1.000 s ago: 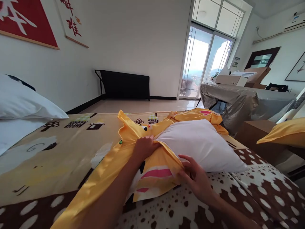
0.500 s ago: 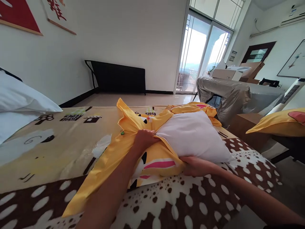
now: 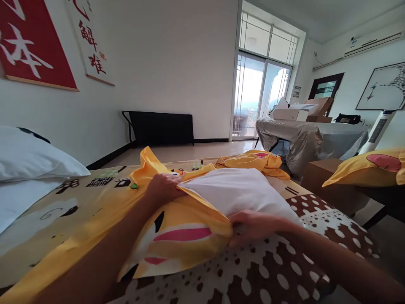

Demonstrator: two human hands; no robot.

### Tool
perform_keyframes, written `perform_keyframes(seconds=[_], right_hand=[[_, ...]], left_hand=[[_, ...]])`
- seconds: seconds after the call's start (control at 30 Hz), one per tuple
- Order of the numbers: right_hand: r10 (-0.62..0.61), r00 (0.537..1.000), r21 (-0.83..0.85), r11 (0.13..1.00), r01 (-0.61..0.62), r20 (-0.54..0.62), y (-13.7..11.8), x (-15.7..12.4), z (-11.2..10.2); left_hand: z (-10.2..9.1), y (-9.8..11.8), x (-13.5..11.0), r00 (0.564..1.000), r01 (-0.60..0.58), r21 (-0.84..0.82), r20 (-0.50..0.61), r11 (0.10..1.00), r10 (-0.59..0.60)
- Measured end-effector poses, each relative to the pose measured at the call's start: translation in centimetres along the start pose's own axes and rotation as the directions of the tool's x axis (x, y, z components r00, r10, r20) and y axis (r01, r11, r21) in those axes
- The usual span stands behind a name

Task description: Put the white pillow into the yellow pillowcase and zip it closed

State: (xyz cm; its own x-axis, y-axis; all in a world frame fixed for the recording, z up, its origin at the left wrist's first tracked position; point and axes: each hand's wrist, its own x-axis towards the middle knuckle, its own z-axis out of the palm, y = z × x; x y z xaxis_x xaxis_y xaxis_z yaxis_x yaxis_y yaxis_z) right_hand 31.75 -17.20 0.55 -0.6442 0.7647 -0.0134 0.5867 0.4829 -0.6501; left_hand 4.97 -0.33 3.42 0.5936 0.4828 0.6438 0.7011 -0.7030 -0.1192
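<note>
A white pillow (image 3: 237, 190) lies partly inside a yellow pillowcase (image 3: 186, 215) printed with pink and black shapes; its right part sticks out of the opening. My left hand (image 3: 163, 188) is closed around bunched cloth of the pillowcase, at the far side of the opening by the pillow's corner. At the near side of the opening, my right hand (image 3: 253, 226) pinches the pillowcase's edge, its knuckles beside the pillow. Both lie on a patterned brown and cream blanket (image 3: 262, 274). The pillow's left part is hidden under the yellow cloth.
Another bunched yellow cloth (image 3: 265, 162) lies behind the pillow. White pillows (image 3: 38, 164) rest at the left, and a yellow pillow (image 3: 363, 169) is at the right. A cardboard box (image 3: 325, 177) and a plastic-covered table (image 3: 294, 137) stand beyond the bed.
My left hand has moved left with the pillowcase cloth, and the opening now stretches wider along the pillow. My right hand has shifted slightly left. The view has tilted up.
</note>
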Motion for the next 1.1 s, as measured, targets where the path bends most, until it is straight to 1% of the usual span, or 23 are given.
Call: perform_keyframes(seconds=[0.07,0.1,0.13,0.17,0.2,0.23,0.27,0.3,0.33,0.4,0.43,0.47,0.5,0.57,0.67,0.73,0.8,0.83,0.87,0.9,1.0,1.07,1.1], right_hand=[[-0.063,0.998,-0.178,0.982,0.061,-0.006,0.2,0.0,0.6],[-0.064,0.998,-0.248,0.967,0.062,0.002,0.6,0.2,1.0],[-0.047,0.999,-0.3,0.953,0.044,-0.003,1.0,0.4,1.5],[-0.009,0.999,-0.324,0.946,-0.002,-0.035,1.6,0.7,2.0],[0.05,0.995,-0.31,0.948,-0.074,-0.084,2.2,1.1,2.3],[0.13,0.983,-0.25,0.955,-0.159,-0.128,2.7,1.4,2.5],[0.218,0.964,-0.138,0.961,-0.24,-0.153,3.2,1.6,2.5],[0.305,0.94,0.022,0.952,-0.306,-0.15,3.5,1.8,2.3],[0.377,0.919,0.206,0.914,-0.349,-0.116,3.7,1.8,2.0],[0.444,0.895,0.53,0.768,-0.359,-0.036,3.7,1.6,1.2],[0.458,0.889,0.63,0.697,-0.342,-0.024,3.5,1.4,0.8],[0.47,0.882,0.685,0.651,-0.327,-0.025,3.2,1.3,0.4],[0.478,0.878,0.702,0.635,-0.322,-0.03,2.7,1.2,0.0],[0.48,0.876,0.675,0.662,-0.326,-0.048,1.6,1.5,-0.7],[0.454,0.89,0.519,0.771,-0.369,-0.042,0.1,3.9,-2.0],[0.448,0.893,0.365,0.84,-0.402,-0.047,-0.2,6.4,-2.9],[0.453,0.89,0.259,0.868,-0.425,-0.058,0.3,8.7,-3.8],[0.46,0.885,0.238,0.869,-0.434,-0.066,0.8,9.5,-4.1],[0.469,0.88,0.232,0.866,-0.443,-0.072,1.5,9.9,-4.4],[0.473,0.878,0.241,0.863,-0.444,-0.073,2.2,10.1,-4.6],[0.458,0.887,0.307,0.855,-0.418,-0.068,4.0,9.0,-4.5],[0.418,0.908,0.359,0.851,-0.384,-0.021,4.9,8.1,-4.3],[0.381,0.924,0.379,0.853,-0.36,0.019,5.2,7.7,-4.5]], left_hand=[[1.2,0.0,-1.2,0.996,0.002,0.027,0.089,1.0,-0.004],[1.9,0.1,-1.8,0.989,0.007,0.042,0.148,0.999,-0.013],[2.6,0.4,-2.3,0.979,0.02,0.048,0.202,0.999,-0.029],[3.2,0.6,-2.7,0.968,0.035,0.052,0.247,0.998,-0.047],[3.6,0.8,-3.1,0.958,0.05,0.053,0.279,0.997,-0.063],[4.0,1.0,-3.5,0.951,0.065,0.046,0.298,0.997,-0.076],[4.1,1.2,-3.7,0.948,0.078,0.034,0.307,0.996,-0.085],[4.2,1.3,-3.9,0.941,0.098,0.02,0.323,0.995,-0.1],[4.1,1.3,-4.0,0.932,0.125,0.007,0.342,0.992,-0.12],[3.6,1.4,-4.1,0.908,0.186,-0.015,0.384,0.982,-0.166],[3.4,1.4,-3.9,0.897,0.21,-0.028,0.403,0.977,-0.181],[3.1,1.5,-3.7,0.887,0.227,-0.047,0.421,0.973,-0.187],[2.7,1.6,-3.4,0.88,0.236,-0.074,0.44,0.969,-0.18],[2.1,2.1,-2.4,0.876,0.217,-0.129,0.464,0.968,-0.134],[1.4,3.1,-0.2,0.86,0.161,-0.103,0.502,0.982,-0.088],[1.3,3.7,1.1,0.825,0.152,-0.038,0.555,0.988,-0.106],[1.8,4.2,1.6,0.791,0.164,0.0,0.598,0.986,-0.132],[2.2,4.4,1.5,0.792,0.175,0.003,0.593,0.984,-0.143],[2.7,4.5,1.1,0.809,0.192,-0.003,0.567,0.981,-0.157],[3.1,4.7,0.5,0.836,0.209,-0.014,0.521,0.978,-0.171],[4.4,5.5,-2.0,0.92,0.221,-0.053,0.344,0.974,-0.19],[4.9,6.0,-3.4,0.945,0.206,-0.048,0.269,0.977,-0.186],[5.1,6.1,-3.9,0.949,0.204,-0.041,0.255,0.978,-0.187]])
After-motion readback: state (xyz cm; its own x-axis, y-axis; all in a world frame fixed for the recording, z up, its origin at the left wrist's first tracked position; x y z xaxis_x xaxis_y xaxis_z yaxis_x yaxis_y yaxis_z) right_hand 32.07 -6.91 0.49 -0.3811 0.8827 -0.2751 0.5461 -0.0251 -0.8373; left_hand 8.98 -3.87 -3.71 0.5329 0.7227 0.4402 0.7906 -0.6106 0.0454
